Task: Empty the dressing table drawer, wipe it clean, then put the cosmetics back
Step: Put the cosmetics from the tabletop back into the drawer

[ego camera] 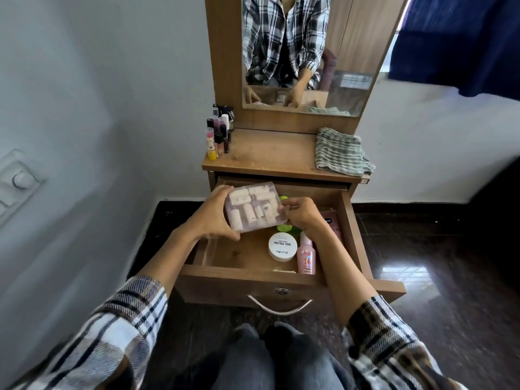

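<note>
The wooden drawer (355, 229) of the dressing table is pulled out. Over its back left part I hold a clear plastic box (254, 206) of pale rolls. My left hand (215, 213) grips its left side and my right hand (302, 213) pinches its right edge. Inside the drawer lie a white round nail polish remover tub (282, 246), a pink bottle (306, 256), a green item (285, 228) partly hidden under the box, and a pink tube (333, 225) beside my right wrist.
On the dressing table top (270, 153) a cluster of several lipsticks and small bottles (219, 133) stands at the left and a striped green cloth (342, 152) lies at the right. A mirror (306, 52) rises behind. The floor is dark and glossy.
</note>
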